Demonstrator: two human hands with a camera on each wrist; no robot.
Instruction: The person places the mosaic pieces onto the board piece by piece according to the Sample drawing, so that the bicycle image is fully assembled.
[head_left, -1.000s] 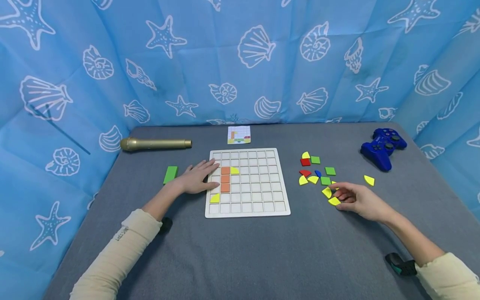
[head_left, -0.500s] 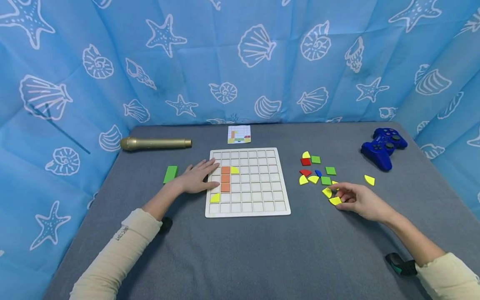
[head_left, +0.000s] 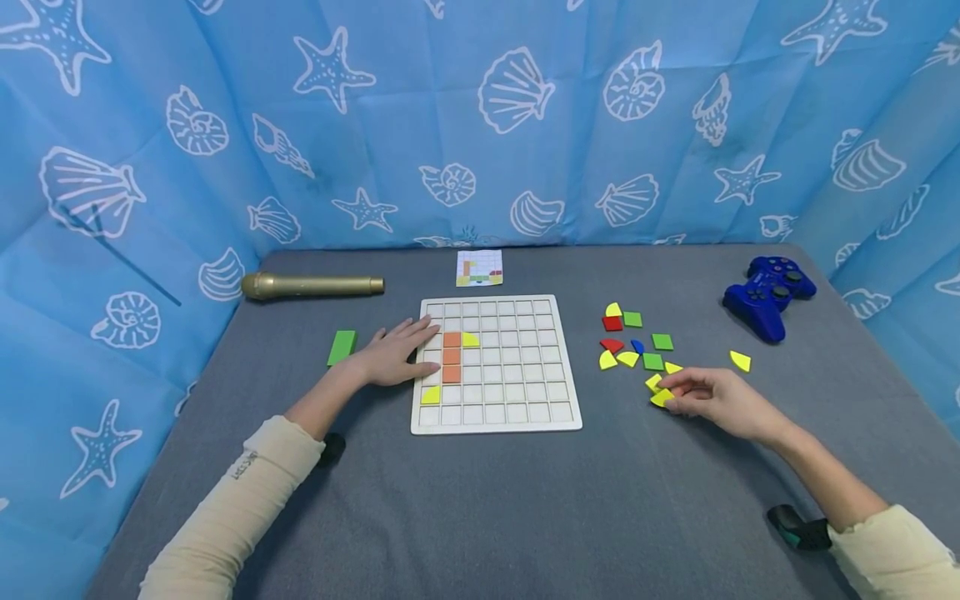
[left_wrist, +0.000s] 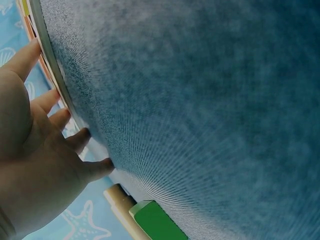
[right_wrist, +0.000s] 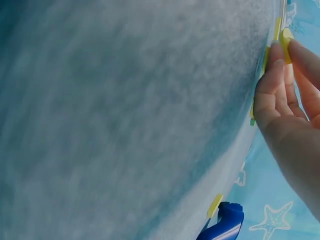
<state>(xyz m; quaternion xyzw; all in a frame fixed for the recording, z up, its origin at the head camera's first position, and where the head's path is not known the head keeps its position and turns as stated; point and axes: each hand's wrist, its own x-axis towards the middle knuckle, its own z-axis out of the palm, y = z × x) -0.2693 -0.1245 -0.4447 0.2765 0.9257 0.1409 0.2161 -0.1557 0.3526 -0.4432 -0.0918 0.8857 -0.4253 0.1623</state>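
My left hand [head_left: 395,354] rests with spread fingers on the left edge of a white grid board [head_left: 517,422]. Orange square tiles [head_left: 452,356] stand in one column of the board. A yellow tile [head_left: 470,339] lies beside the top one, and another yellow tile [head_left: 431,395] sits lower left. At the right, my right hand [head_left: 720,402] pinches a yellow quarter-circle tile [head_left: 662,398] between thumb and finger; the right wrist view shows this yellow tile [right_wrist: 286,46] raised at the fingertips. Another yellow tile [head_left: 653,382] lies just behind it, partly covered.
Loose green tiles [head_left: 653,362], red tiles [head_left: 612,345], a blue tile [head_left: 637,346] and yellow tiles [head_left: 627,359] lie right of the board. A printed card [head_left: 479,268], gold microphone [head_left: 315,287], green block [head_left: 342,347] and blue game controller [head_left: 767,298] stand around the table.
The right hand has shifted slightly left, with the yellow quarter-circle tile now turned and raised in its fingertips. More of a yellow tile behind the hand shows. The left hand stays put.
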